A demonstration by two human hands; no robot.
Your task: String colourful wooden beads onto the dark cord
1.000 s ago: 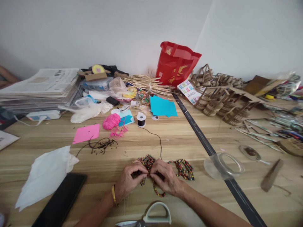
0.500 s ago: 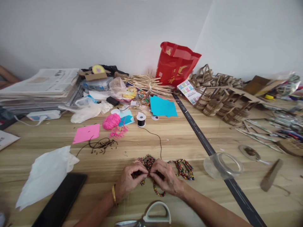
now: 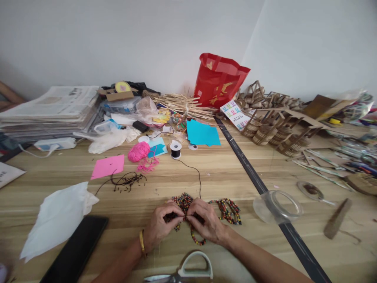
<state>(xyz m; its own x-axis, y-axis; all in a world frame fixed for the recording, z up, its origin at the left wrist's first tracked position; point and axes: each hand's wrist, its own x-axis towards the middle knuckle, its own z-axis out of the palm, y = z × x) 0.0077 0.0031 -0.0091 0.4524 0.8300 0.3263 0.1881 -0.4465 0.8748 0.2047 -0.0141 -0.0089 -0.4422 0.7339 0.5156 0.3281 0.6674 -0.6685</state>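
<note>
Over a heap of multicoloured beads (image 3: 183, 199), my left hand (image 3: 161, 220) and my right hand (image 3: 207, 221) meet almost tip to tip. Each pinches thumb against forefinger on a small dark bit of cord, mostly hidden by the fingers. A thin black cord (image 3: 199, 177) runs from a white-flanged spool (image 3: 176, 149) down behind my right hand. Below that hand a short loop of strung beads (image 3: 198, 240) shows, and further strands of beads (image 3: 231, 212) lie to its right. Scissors (image 3: 196, 271) with a pale handle lie just in front of my wrists.
At left are a black phone-like slab (image 3: 76, 247), white tissue (image 3: 55, 216) and black cord scraps (image 3: 126, 180). Pink yarn (image 3: 139, 151) and blue paper (image 3: 203, 133) lie farther back. A clear plastic container (image 3: 265, 208) stands right; small woven baskets (image 3: 265, 131) and a red bag (image 3: 220, 80) stand behind.
Nearly nothing differs. Both hands keep the same pinch at the same spot, and the beads, cord and scissors stay where they were.
</note>
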